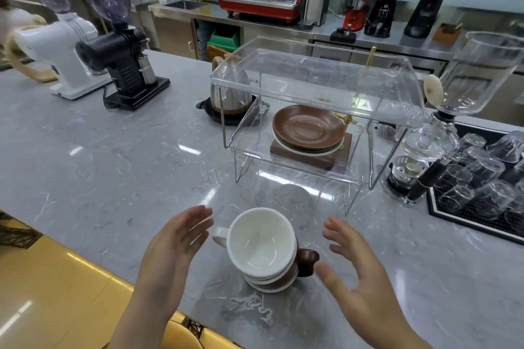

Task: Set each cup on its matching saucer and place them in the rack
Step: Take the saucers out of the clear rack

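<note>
A stack of cups [262,249], white one on top and a brown one lower down, is sitting on the grey tabletop [113,178] just before the clear rack [312,88]. The left hand [173,244] and right hand [357,269] are hovering either side, each grip spread and touching nothing. Brown saucers [309,126] are lying stacked on the rack's lower shelf.

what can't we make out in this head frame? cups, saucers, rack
Head view:
- Stack of cups: the count is unclear; the top white cup hides the lower ones, only rims and a brown handle show.
- Saucer stack: the brown top saucer covers the rest; colours below are uncertain.
- Clear rack: glare blurs its shelf edges.
- Both forearms are cut off by the bottom edge.
</note>
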{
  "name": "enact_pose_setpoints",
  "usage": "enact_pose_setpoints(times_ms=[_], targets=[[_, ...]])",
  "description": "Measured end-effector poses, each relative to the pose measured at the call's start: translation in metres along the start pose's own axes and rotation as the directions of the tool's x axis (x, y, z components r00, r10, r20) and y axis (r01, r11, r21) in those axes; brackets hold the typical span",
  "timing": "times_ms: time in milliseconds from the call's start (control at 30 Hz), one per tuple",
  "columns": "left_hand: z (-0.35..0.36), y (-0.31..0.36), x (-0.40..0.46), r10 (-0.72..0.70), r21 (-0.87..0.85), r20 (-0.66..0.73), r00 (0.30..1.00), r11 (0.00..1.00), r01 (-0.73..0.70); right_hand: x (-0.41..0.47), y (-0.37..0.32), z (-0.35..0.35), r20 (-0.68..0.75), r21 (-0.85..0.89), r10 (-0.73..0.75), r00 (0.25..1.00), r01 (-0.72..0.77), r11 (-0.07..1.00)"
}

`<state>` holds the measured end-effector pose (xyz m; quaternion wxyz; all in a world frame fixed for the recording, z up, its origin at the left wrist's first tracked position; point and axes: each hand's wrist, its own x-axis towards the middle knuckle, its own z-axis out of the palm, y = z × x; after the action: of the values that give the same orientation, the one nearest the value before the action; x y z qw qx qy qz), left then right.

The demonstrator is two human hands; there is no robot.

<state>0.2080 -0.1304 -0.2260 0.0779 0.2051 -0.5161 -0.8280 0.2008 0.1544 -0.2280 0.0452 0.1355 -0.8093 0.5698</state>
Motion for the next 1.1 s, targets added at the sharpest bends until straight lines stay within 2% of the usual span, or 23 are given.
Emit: enact_pose_setpoints(times_ms=[67,133,333,567,733,933,1100], targets=[[0.005,0.011,0.002,0.103,0.105,-0.007,0.995,0.989,-0.102,0.01,-0.008,-0.001,-0.021,0.048,0.023,1.0,-0.022,0.999],[0.012,0.023,0.005,0.15,0.137,0.013,0.989,0.979,-0.151,0.02,-0.017,-0.002,-0.015,0.133,0.05,0.999,-0.047,0.99],[0.039,0.047,0.018,0.144,0.24,0.115,0.983,0.956,-0.168,0.049,-0.031,-0.004,-0.057,0.333,0.089,0.994,-0.065,0.941],[0.08,0.06,0.046,0.077,0.33,0.201,0.977,0.933,-0.141,0.091,-0.035,0.002,-0.171,0.368,0.129,0.977,-0.057,0.928],[0.107,0.066,0.07,0.021,0.336,0.204,0.979,0.938,-0.091,0.118,-0.033,0.009,-0.248,0.418,0.183,0.951,-0.066,0.906],[0.141,0.07,0.114,-0.039,0.268,0.173,0.984,0.963,-0.009,0.154,-0.033,0.007,-0.316,0.337,0.175,0.933,-0.062,0.939],[0.164,0.065,0.143,-0.064,0.295,0.167,0.984,0.955,0.012,0.178,-0.036,0.005,-0.373,0.307,0.195,0.907,-0.078,0.949]])
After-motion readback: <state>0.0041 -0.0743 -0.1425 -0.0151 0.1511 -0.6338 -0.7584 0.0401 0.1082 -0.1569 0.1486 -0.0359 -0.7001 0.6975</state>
